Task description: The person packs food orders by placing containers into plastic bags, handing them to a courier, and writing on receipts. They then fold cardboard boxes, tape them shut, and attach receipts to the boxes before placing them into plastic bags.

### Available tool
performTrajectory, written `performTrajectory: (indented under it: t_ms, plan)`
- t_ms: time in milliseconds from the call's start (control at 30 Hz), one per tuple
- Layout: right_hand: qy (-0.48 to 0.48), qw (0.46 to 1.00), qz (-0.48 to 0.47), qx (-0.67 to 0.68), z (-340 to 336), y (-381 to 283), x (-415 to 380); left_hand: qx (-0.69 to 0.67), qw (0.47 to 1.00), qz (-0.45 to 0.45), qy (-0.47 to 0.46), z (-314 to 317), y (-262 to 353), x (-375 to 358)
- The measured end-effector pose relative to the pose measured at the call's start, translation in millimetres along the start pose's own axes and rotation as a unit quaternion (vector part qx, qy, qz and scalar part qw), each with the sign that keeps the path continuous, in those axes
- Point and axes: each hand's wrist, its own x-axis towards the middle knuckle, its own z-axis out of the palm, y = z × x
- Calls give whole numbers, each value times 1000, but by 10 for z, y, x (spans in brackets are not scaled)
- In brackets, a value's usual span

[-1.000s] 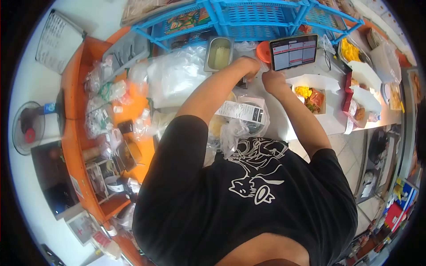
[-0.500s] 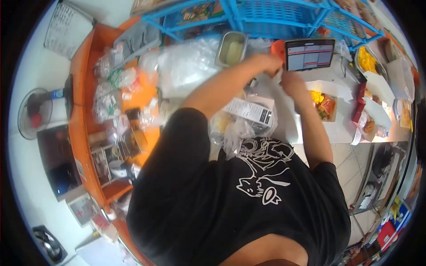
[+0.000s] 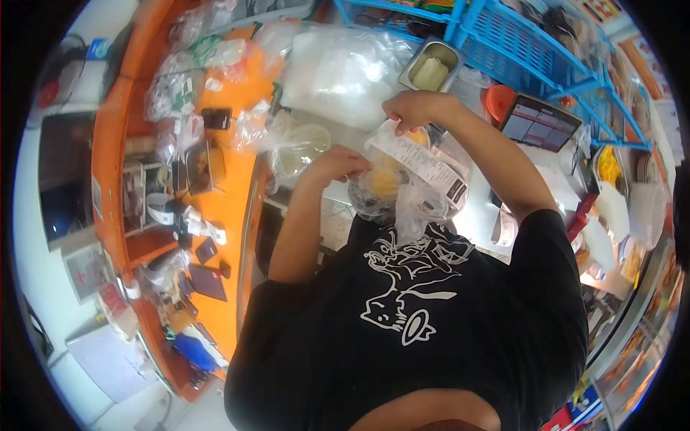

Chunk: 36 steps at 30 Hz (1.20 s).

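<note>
A clear plastic bag [image 3: 420, 208] holding round, yellowish food containers [image 3: 388, 181] stands close against my shirt front. Across its top lies a long white printed receipt [image 3: 420, 161], slanting down to the right. My right hand [image 3: 417, 111] is closed at the receipt's upper end, thumb and fingers pinched over the bag. At the bag's left side is my left hand [image 3: 339, 165], fingers drawn together on its edge. Just left of that hand sits another clear bag with a round tub [image 3: 302, 144].
Behind lies a stack of clear plastic bags [image 3: 345, 75] beside a metal tray [image 3: 433, 68]. A tablet [image 3: 540, 123], an orange bowl [image 3: 499, 102] and blue racks [image 3: 514, 43] stand at the back right. An orange shelf [image 3: 233, 208] runs along the left.
Both hands have come back from beside the tablet to the bag with the receipt. My right hand now pinches at the receipt. The view has turned, bringing the orange shelf further in.
</note>
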Motion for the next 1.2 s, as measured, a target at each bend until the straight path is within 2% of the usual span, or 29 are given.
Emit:
performTrajectory:
  t_ms: [100, 167, 200, 267, 333, 400, 467, 533, 567, 633, 667, 700, 733, 767, 800, 833, 867, 933, 967, 1033, 1067, 1100, 1133, 1167, 1200]
  plan:
    - [-28, 999, 35, -20, 99, -23, 19, -36, 999, -16, -7, 110, -133, 147]
    - [-5, 994, 112, 8, 121, -77, -71, -22, 999, -23, -11, 134, -189, 199]
    - [65, 986, 96, -119, 188, -54, -84, -31, 999, -37, -14, 133, -135, 149]
    - [100, 983, 112, -104, 294, 13, -157, -38, 998, -53, -17, 148, -103, 134]
    - [138, 978, 128, -88, 371, 39, -245, 133, 991, -17, 28, 149, -68, 175]
    - [173, 973, 151, -29, 501, 152, -281, 184, 981, -6, 55, 142, -181, 403]
    - [204, 968, 146, 9, 675, 276, -315, 232, 969, 5, 83, 189, -182, 408]
    - [232, 961, 138, 52, 817, 360, -356, 293, 937, 8, 190, 281, -117, 192]
    - [267, 954, 130, 47, 875, 405, -360, 293, 936, 6, 194, 361, -130, 143]
    - [301, 946, 112, 45, 894, 324, -426, 376, 855, 46, 355, 524, -188, -12]
    - [360, 929, 76, 45, 877, 299, -498, 378, 852, 41, 361, 524, -219, -122]
    - [420, 906, 43, 45, 822, 193, -617, 306, 883, 51, 352, 508, -194, -260]
    - [396, 912, 30, 103, 768, 24, -839, 233, 910, 62, 338, 532, -166, -383]
    - [372, 915, 18, 157, 711, -154, -1119, 238, 908, 66, 337, 607, -157, -500]
    - [329, 927, -16, 178, 725, -269, -1413, 171, 889, 276, 322, 706, -168, -625]
    - [282, 937, -51, 200, 783, -377, -1658, 94, 828, 470, 290, 765, -166, -718]
    - [279, 938, -52, 201, 864, -553, -1782, 93, 830, 467, 292, 845, -98, -774]
    - [330, 919, -57, 207, 1047, -919, -1855, 147, 795, 542, 227, 1078, 22, -859]
    - [329, 919, -53, 210, 1144, -959, -1785, 145, 798, 541, 223, 1117, 7, -867]
    - [435, 866, -83, 230, 1374, -901, -1558, 28, 863, 438, 251, 1161, 58, -813]
    - [457, 828, -91, 312, 1449, -888, -1474, 6, 880, 413, 236, 1142, 85, -837]
    - [465, 824, -89, 310, 1498, -861, -1430, 10, 879, 418, 231, 1137, 81, -825]
    - [462, 750, -72, 468, 1533, -837, -1390, -83, 890, 390, 220, 1132, 52, -796]
    - [443, 654, -57, 611, 1565, -789, -1330, -174, 893, 359, 209, 1102, 15, -764]
    - [470, 652, -81, 590, 1635, -655, -1235, -135, 890, 399, 178, 1001, -49, -728]
